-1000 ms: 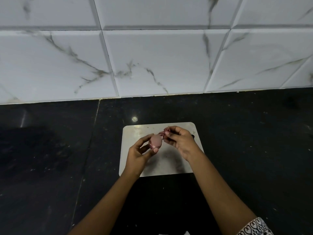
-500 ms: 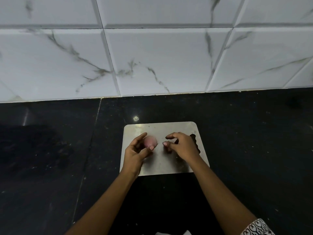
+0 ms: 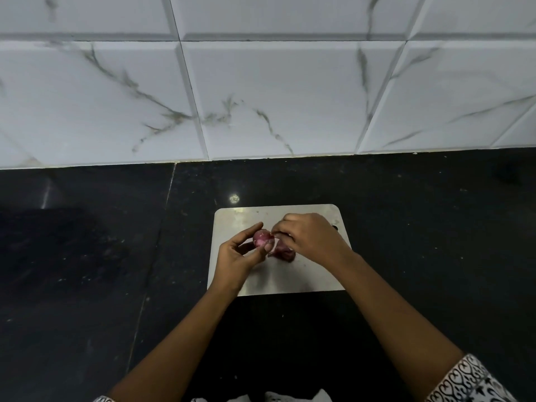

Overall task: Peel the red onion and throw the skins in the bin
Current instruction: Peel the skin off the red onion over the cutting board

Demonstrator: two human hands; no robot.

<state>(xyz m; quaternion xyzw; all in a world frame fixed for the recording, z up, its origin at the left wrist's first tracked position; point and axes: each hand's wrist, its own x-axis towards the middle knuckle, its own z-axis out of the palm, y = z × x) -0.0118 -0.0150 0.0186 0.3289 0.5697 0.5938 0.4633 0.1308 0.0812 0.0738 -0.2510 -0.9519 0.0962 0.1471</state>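
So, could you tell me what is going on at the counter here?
A person is peeling a small red onion over a metal cutting board on a black counter. The left hand holds the onion up off the board, while the right hand pinches a bit of skin at its side. Some peeled skins lie on the board. No bin is in view.

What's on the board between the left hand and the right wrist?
A little pile of dark red onion skins lies there on the board, partly under the right hand, in the head view.
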